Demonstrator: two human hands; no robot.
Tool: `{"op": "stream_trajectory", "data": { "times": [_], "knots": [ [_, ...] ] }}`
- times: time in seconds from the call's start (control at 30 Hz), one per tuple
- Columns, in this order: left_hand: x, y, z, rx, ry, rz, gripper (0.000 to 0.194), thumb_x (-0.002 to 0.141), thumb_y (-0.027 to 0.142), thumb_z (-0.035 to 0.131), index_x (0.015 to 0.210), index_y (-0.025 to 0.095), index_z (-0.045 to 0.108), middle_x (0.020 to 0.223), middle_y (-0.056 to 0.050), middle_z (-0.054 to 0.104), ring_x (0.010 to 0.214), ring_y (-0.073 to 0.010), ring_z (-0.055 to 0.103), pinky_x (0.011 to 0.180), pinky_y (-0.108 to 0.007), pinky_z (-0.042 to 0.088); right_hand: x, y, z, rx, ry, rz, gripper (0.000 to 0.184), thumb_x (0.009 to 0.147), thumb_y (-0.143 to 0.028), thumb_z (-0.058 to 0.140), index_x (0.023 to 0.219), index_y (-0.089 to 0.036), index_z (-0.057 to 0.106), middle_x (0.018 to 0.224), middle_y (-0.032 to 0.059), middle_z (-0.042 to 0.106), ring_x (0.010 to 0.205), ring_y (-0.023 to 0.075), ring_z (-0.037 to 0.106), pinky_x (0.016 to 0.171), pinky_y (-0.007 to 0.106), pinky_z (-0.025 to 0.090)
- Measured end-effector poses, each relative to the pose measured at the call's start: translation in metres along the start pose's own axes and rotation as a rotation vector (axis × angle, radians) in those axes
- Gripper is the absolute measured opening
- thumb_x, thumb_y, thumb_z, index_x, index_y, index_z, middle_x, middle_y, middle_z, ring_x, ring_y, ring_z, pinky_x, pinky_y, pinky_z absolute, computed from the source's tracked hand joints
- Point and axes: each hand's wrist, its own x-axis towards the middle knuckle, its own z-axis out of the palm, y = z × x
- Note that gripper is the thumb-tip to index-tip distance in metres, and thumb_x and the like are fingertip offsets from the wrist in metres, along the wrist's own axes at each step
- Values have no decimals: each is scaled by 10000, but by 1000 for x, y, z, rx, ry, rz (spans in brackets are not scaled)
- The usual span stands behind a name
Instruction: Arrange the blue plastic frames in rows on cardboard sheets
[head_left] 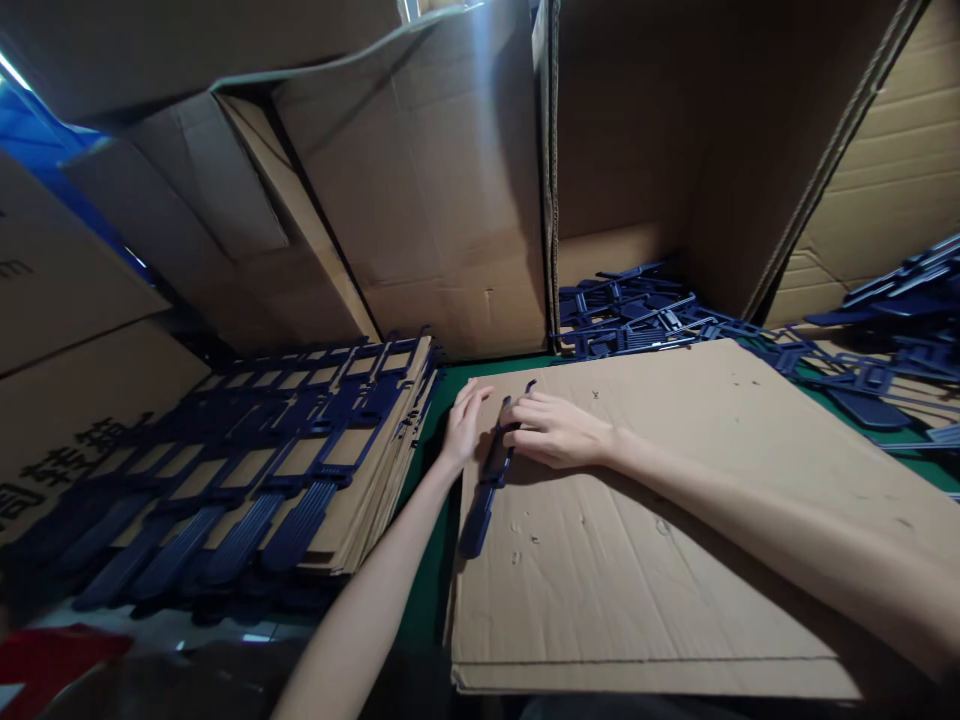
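My right hand (559,430) is closed on the upper part of a long dark blue plastic frame piece (480,515). The piece is tilted on its narrow side at the left of a flat cardboard sheet (637,580), its broad tab toward me. My left hand (463,428) is beside the sheet's left edge, fingers stretched out and slightly apart, just left of the piece. It holds nothing that I can see. The right fingertips are partly hidden behind the piece.
Left of my hands, rows of similar dark blue pieces (225,480) lie on stacked cardboard sheets (382,500). Loose blue pieces (630,315) are heaped at the back, with more at right. Large cardboard boxes (450,200) wall in the green tabletop (427,480).
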Motion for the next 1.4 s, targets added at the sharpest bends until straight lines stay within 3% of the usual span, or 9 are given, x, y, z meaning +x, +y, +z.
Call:
{"op": "stream_trajectory", "data": {
  "times": [0.13, 0.23, 0.4, 0.63, 0.83, 1.07, 1.23, 1.33, 1.4],
  "knots": [
    [1, -2, 1, 4, -5, 25, 261, 879, 272, 477, 1015, 199, 687, 1331, -73, 536, 1342, -218, 382, 1127, -367, 274, -6, 2, 1, -100, 81, 43, 222, 850, -144, 455, 982, -205, 622, 1177, 111, 555, 1042, 223, 484, 906, 406, 359],
    [1, 0, 1, 17, -3, 32, 260, 861, 233, 482, 1019, 191, 683, 1317, -92, 542, 1327, -227, 402, 1117, -386, 291, -8, 8, 2, -154, 152, 140, 233, 844, -101, 436, 947, -186, 626, 1088, 111, 586, 992, 219, 492, 876, 391, 366],
    [-4, 8, -3, 56, -9, 55, 271, 778, 208, 603, 1040, 218, 672, 1276, -83, 553, 1313, -238, 411, 1118, -389, 291, -9, 13, 9, -130, 98, 224, 226, 844, -89, 439, 864, -174, 647, 910, 92, 612, 875, 200, 517, 794, 355, 389],
    [-8, 11, -5, 77, -15, 35, 490, 639, 134, 715, 1115, 224, 640, 1308, -85, 509, 1313, -265, 406, 1126, -402, 287, -10, 15, 13, -49, 73, 306, 271, 882, -139, 438, 1026, -162, 667, 1100, 123, 617, 1008, 221, 563, 843, 386, 457],
    [-3, -4, 0, 10, 58, -53, 568, 694, 140, 695, 1245, 182, 569, 1426, -111, 430, 1372, -267, 329, 1163, -405, 219, -9, 16, 13, -37, 52, 323, 329, 888, -149, 431, 1146, -140, 634, 1222, 142, 592, 1105, 243, 558, 912, 424, 469],
    [2, -12, -3, -147, 9, -173, 516, 786, 205, 657, 1291, 172, 556, 1442, -102, 428, 1352, -256, 371, 1112, -378, 340, -8, 13, 15, -48, 30, 334, 349, 898, -164, 426, 1192, -154, 614, 1294, 129, 569, 1145, 247, 549, 943, 438, 444],
    [0, -6, -4, -158, 6, -189, 537, 786, 188, 655, 1312, 180, 544, 1488, -68, 351, 1398, -243, 271, 1159, -360, 242, -4, 31, -10, -92, 90, 396, 289, 896, -256, 471, 1111, -178, 649, 1126, 93, 670, 1043, 226, 605, 930, 402, 432],
    [-1, -2, -4, -156, -1, -199, 542, 811, 185, 623, 1341, 180, 512, 1504, -59, 318, 1408, -227, 244, 1165, -347, 213, -17, 61, -41, -236, 229, 672, 286, 855, -241, 485, 1059, -161, 669, 1057, 92, 692, 976, 218, 630, 851, 337, 462],
    [-1, -1, -4, -161, -4, -204, 549, 821, 180, 607, 1358, 176, 491, 1508, -59, 307, 1409, -216, 243, 1164, -338, 210, -35, 82, -61, -387, 120, 858, 289, 826, -243, 501, 1037, -165, 682, 1027, 92, 702, 956, 238, 638, 818, 338, 460]
  ]
}}
